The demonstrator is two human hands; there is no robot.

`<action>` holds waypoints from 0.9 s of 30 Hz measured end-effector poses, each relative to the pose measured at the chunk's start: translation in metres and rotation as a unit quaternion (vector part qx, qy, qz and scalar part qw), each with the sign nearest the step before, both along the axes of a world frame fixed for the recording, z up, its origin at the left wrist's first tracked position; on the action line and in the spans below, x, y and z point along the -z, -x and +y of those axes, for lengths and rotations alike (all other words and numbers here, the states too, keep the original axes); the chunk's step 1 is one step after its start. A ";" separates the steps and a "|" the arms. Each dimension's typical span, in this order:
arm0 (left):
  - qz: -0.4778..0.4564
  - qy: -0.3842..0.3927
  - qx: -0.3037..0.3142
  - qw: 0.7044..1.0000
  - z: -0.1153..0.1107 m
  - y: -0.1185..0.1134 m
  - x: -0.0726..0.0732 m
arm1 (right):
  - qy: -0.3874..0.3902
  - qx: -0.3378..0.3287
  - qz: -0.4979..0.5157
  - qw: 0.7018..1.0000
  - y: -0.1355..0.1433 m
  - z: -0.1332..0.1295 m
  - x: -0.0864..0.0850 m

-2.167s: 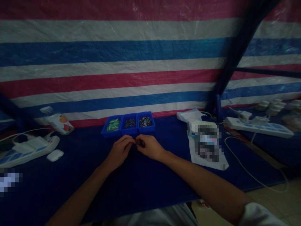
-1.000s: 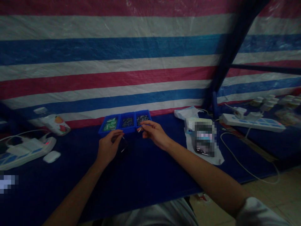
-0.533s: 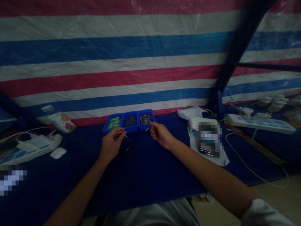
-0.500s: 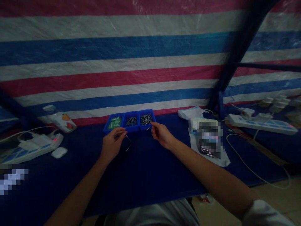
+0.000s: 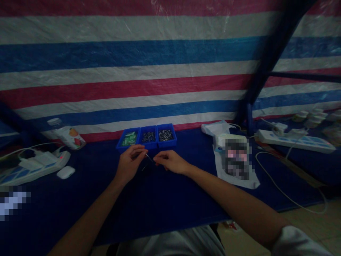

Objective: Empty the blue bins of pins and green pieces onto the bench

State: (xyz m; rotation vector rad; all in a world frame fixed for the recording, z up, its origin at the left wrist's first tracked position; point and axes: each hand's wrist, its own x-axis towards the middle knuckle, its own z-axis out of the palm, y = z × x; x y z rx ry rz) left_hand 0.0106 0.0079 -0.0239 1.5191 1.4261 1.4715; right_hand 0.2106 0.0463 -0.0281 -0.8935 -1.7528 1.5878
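My left hand [image 5: 130,161] is closed in a pinch on a thin, shiny, bent wire-like piece [image 5: 149,156], which slants down to the right from the fingertips; its lower part curves back beneath. At its right end my right hand [image 5: 172,161] is pinched shut, fingertips against or very close to the piece. Whatever sits between the right fingertips is too small to make out. Just behind the hands stand three joined blue bins: one with green-and-white pieces [image 5: 129,138], one with dark metal pins [image 5: 149,137], one with short shiny metal parts [image 5: 165,135].
Power strips lie at left [image 5: 48,165] and right [image 5: 295,140], with white cables. A bottle [image 5: 69,137] and a white case [image 5: 65,172] are at the left. To the right, a blurred-out object [image 5: 237,158] rests on white wrapping. A striped tarp hangs behind the blue table [image 5: 165,202].
My right hand has moved left and slightly down from the right-hand bin, where a small metal piece showed at its fingertips, to meet the wire-like piece. My left hand has barely moved.
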 end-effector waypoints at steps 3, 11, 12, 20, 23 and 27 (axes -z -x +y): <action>-0.013 0.000 0.009 1.000 -0.002 -0.004 0.000 | -0.030 -0.022 -0.014 0.999 0.002 -0.005 0.001; -0.013 -0.011 0.017 1.000 -0.001 -0.005 0.001 | -0.039 0.031 0.010 0.999 0.002 0.000 0.004; -0.010 -0.011 0.020 1.000 -0.002 -0.005 0.001 | -0.040 0.043 0.015 0.998 0.001 0.001 0.004; 0.022 -0.006 0.028 0.999 -0.003 -0.009 0.000 | -0.056 0.091 0.033 0.994 0.001 0.004 0.003; 0.031 -0.001 0.027 0.999 -0.003 -0.008 0.000 | -0.065 0.099 0.032 0.992 0.002 0.002 0.001; 0.046 0.007 0.034 0.998 -0.003 -0.007 0.000 | -0.075 0.106 0.031 0.991 0.002 -0.001 -0.002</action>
